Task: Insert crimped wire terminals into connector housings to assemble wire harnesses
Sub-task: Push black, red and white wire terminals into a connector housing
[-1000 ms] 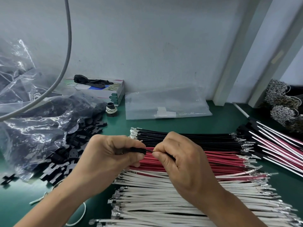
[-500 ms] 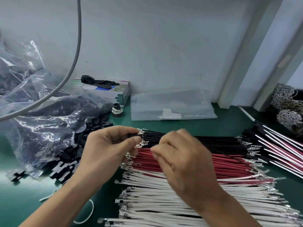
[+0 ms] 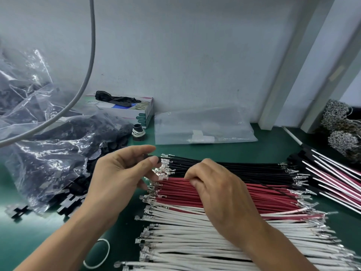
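Rows of crimped wires lie on the green bench: black wires (image 3: 244, 169) at the back, red wires (image 3: 263, 200) in the middle, white wires (image 3: 195, 245) in front. My left hand (image 3: 121, 173) pinches a small black connector housing (image 3: 151, 156) between thumb and forefinger, just left of the black wires' silver terminals (image 3: 164, 171). My right hand (image 3: 218, 190) rests over the red and black rows, its fingertips curled and pinching a black wire that runs off to the right. The housing is mostly hidden by my fingers.
A clear bag of black housings (image 3: 48, 153) spills loose ones (image 3: 70, 202) at the left. Behind stand a glove box (image 3: 134, 110), a small black cap (image 3: 138, 132) and a flat plastic bag (image 3: 203, 130). Finished harnesses (image 3: 332, 178) lie at the right. A white band (image 3: 97, 255) lies near my left forearm.
Both hands have shifted back from the red row toward the black wires. My left hand has lifted the housing to the black terminals. My right hand has let go and taken a black wire.
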{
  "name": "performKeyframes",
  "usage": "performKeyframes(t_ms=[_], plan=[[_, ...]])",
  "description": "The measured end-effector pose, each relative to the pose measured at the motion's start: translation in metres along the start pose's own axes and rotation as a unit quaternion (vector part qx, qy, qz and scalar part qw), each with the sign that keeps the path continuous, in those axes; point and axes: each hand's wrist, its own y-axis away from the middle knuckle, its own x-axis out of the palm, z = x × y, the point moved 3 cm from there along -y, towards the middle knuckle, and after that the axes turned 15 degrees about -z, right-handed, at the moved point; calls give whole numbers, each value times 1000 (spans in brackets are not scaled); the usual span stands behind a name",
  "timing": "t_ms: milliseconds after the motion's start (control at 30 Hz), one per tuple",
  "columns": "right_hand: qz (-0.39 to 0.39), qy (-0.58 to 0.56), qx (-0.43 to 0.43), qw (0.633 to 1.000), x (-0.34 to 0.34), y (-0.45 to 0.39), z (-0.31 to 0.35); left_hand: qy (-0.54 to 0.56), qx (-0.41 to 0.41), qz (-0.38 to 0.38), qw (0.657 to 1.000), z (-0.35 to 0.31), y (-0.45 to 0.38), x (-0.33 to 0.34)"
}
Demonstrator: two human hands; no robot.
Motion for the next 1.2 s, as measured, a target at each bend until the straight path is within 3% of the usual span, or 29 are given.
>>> performKeyframes(t_ms=[367, 700, 1200], plan=[[-89, -100, 54, 989, -19, -2, -4, 93, -144, 90, 981, 3, 1, 3], [-72, -41, 17, 996, -19, -3, 2, 85, -158, 125, 976, 3, 1, 5], [-108, -91, 21, 990, -23, -2, 2, 83, -165, 136, 973, 1, 2, 5]])
